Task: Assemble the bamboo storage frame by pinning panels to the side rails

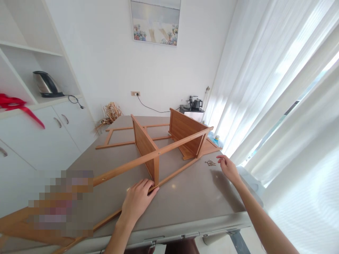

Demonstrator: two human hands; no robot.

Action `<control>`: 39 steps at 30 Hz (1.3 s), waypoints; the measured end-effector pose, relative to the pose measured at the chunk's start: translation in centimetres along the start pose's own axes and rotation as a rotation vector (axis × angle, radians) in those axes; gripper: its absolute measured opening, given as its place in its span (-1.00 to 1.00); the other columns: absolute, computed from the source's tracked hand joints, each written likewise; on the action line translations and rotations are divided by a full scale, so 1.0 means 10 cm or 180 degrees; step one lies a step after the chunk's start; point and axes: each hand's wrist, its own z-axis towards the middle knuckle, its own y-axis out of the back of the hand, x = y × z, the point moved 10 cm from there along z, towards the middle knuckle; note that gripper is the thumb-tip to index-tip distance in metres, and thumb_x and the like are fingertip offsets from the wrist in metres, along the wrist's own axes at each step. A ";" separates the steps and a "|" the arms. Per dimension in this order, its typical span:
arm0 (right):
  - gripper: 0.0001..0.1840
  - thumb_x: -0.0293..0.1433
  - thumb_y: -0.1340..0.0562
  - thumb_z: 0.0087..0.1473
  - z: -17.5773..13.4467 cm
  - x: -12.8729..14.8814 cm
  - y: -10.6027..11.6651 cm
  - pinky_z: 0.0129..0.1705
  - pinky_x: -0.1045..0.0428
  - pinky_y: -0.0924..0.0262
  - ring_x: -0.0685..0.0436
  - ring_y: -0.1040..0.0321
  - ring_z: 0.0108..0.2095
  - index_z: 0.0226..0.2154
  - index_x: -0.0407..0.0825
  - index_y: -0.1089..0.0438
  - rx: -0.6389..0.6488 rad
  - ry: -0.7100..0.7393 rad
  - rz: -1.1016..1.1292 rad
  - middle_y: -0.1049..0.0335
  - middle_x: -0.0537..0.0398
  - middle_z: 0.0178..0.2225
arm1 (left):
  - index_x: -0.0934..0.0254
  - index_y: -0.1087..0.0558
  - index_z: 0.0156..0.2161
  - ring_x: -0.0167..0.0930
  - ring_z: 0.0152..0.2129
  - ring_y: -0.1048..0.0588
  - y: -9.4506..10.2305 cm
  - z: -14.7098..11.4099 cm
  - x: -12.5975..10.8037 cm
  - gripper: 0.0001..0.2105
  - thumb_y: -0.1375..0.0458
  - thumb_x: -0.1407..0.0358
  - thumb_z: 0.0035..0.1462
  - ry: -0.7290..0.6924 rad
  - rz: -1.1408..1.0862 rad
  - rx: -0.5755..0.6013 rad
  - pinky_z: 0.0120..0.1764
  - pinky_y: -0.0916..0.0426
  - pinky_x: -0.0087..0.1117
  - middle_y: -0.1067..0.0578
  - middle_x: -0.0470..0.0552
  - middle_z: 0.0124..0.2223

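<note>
Your left hand (139,197) is gripping the seemingly half-built wooden rack (185,141); right hand (228,168) hovering, grasp unclear; screws (211,163) lying unfitted, centre right.

Wooden frame (159,153), screws (211,163) on table (182,201)

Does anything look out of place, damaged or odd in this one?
No spill or damage is visible. The oddest thing is a pixelated patch at lower left, hiding part of the scene. The wooden frame appears laid on its side, and small metal fasteners lie loose near the right hand; neither seems amiss.
</note>
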 end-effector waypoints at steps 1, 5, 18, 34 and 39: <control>-0.59 -0.10 -0.02 0.37 0.03 -0.07 0.01 -0.23 -0.05 -0.35 -0.05 -0.40 -0.38 -0.06 -0.05 -0.37 -0.0048 -0.0103 -0.0100 -0.47 0.05 -0.24 | 0.18 -0.43 -0.31 -0.34 -0.35 -0.55 0.01 0.00 0.01 -0.81 -0.14 0.14 0.31 0.0010 -0.0034 -0.0028 -0.32 -0.31 -0.36 -0.55 -0.07 -0.30; -0.63 -0.16 -0.22 0.29 0.10 -0.22 -0.05 -0.15 -0.07 -0.40 -0.07 -0.43 -0.20 0.00 -0.08 -0.37 0.0011 -0.0266 -0.0403 -0.42 0.03 -0.10 | 0.17 -0.44 -0.33 -0.35 -0.38 -0.54 0.05 -0.03 0.02 -0.80 -0.14 0.14 0.29 0.0009 -0.0129 -0.0139 -0.34 -0.28 -0.37 -0.56 -0.07 -0.32; -0.56 -0.05 -0.07 0.15 0.05 -0.20 -0.20 -0.27 -0.05 -0.19 -0.15 -0.32 -0.38 -0.19 0.06 -0.52 0.0254 0.0386 -0.0808 -0.29 0.10 -0.45 | 0.18 -0.45 -0.18 -0.25 -0.22 -0.50 0.03 -0.22 -0.01 -0.89 -0.09 0.27 0.33 0.0308 -0.0089 -0.0117 -0.15 -0.33 -0.21 -0.55 0.00 -0.21; -0.51 0.02 -0.08 0.10 0.09 -0.31 -0.32 -0.29 -0.07 -0.16 -0.20 -0.35 -0.35 -0.19 0.03 -0.48 0.0277 0.0341 -0.0781 -0.36 0.02 -0.37 | 0.18 -0.45 -0.19 -0.28 -0.19 -0.49 0.07 -0.22 -0.01 -0.90 -0.10 0.26 0.33 0.0494 -0.0096 -0.0034 -0.13 -0.35 -0.25 -0.56 -0.01 -0.19; -0.39 0.13 -0.08 0.07 0.12 -0.33 -0.34 -0.34 -0.06 -0.15 -0.19 -0.35 -0.40 -0.18 0.01 -0.50 0.0452 0.0301 -0.0670 -0.35 0.03 -0.44 | 0.17 -0.46 -0.17 -0.28 -0.18 -0.49 0.08 -0.20 -0.04 -0.89 -0.11 0.24 0.33 0.0462 -0.0057 -0.0024 -0.12 -0.36 -0.25 -0.56 -0.01 -0.17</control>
